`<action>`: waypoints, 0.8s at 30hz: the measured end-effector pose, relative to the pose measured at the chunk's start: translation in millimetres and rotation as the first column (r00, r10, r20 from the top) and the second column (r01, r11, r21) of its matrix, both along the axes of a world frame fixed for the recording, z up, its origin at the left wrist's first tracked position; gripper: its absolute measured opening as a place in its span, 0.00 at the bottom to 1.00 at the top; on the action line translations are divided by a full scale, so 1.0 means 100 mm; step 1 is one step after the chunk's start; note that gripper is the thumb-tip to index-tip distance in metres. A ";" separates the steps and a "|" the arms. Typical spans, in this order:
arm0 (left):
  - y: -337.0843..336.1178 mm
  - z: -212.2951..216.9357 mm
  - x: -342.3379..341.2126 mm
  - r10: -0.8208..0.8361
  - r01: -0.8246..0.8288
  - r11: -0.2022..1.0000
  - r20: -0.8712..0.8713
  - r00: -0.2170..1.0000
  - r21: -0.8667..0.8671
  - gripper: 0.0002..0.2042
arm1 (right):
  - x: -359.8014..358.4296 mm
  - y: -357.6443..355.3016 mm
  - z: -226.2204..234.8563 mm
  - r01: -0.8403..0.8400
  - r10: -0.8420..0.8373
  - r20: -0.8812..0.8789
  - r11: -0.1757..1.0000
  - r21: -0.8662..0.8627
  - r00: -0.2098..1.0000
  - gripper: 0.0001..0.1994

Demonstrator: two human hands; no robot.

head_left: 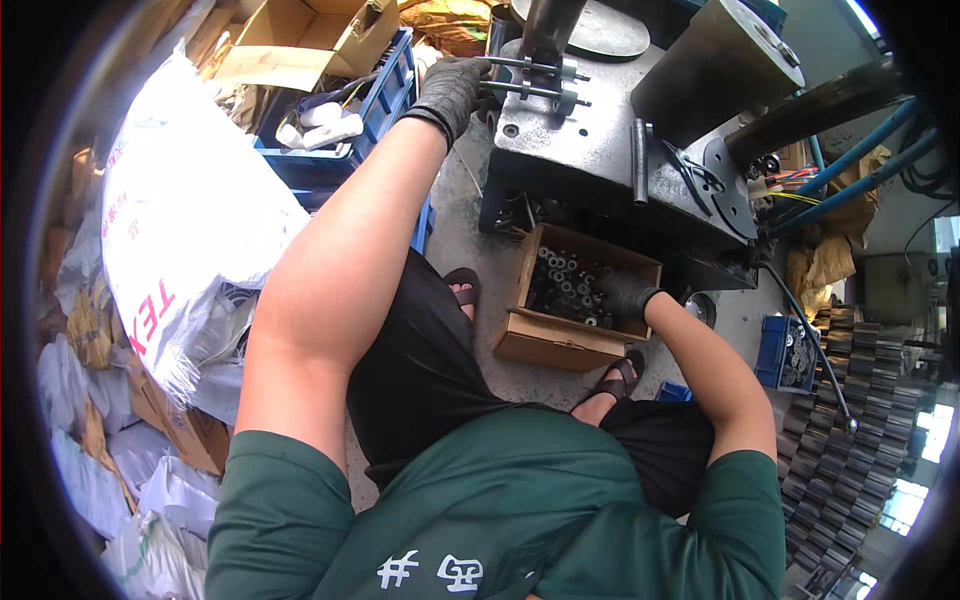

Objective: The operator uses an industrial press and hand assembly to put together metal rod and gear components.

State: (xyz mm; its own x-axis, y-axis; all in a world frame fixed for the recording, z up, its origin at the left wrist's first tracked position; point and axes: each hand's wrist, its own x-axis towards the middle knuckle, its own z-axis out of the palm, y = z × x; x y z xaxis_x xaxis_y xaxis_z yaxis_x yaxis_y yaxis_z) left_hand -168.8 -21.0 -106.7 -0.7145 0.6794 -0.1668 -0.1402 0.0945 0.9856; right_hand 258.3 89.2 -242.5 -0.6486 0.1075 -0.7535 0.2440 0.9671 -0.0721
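My left hand [452,95], in a dark glove, is closed around the left ends of two thin metal rods [535,92]. These rods run across the front of an upright metal column [548,35] on a machine. My right hand [628,295], also gloved in black, reaches down into the right side of an open cardboard box [560,338]. Many small metal ring-shaped parts [565,280] fill that box, some light grey, some dark. The right fingers are dark against the parts, and I cannot make out what they touch.
On the machine's metal table [560,160] are a large cylinder [715,70], a short bar [640,160] and pliers-like tools [695,175]. A white sack [190,220] and a blue crate [385,100] stand at left. At right are stacked metal cylinders [850,420] and a long lever [810,340].
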 end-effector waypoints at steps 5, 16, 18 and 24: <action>-0.09 0.37 0.42 0.018 -0.011 0.997 0.097 0.995 -0.074 0.10 | -0.15 -0.21 -0.26 -0.008 0.011 -0.020 0.987 0.160 1.000 0.29; 0.12 -0.02 0.27 0.049 -0.064 0.992 -0.140 0.989 -0.105 0.24 | 0.44 -0.01 -1.53 0.411 -0.399 -0.148 0.910 0.058 0.905 0.42; 0.08 -0.06 0.22 0.052 -0.075 0.988 -0.162 0.985 -0.138 0.25 | 0.37 -0.13 -1.49 0.374 -0.365 -0.139 0.927 0.042 0.921 0.42; -0.01 0.14 0.27 -0.013 -0.045 0.971 -0.240 0.971 -0.234 0.24 | 0.36 -0.23 -1.18 0.273 -0.269 -0.092 0.961 0.033 0.959 0.42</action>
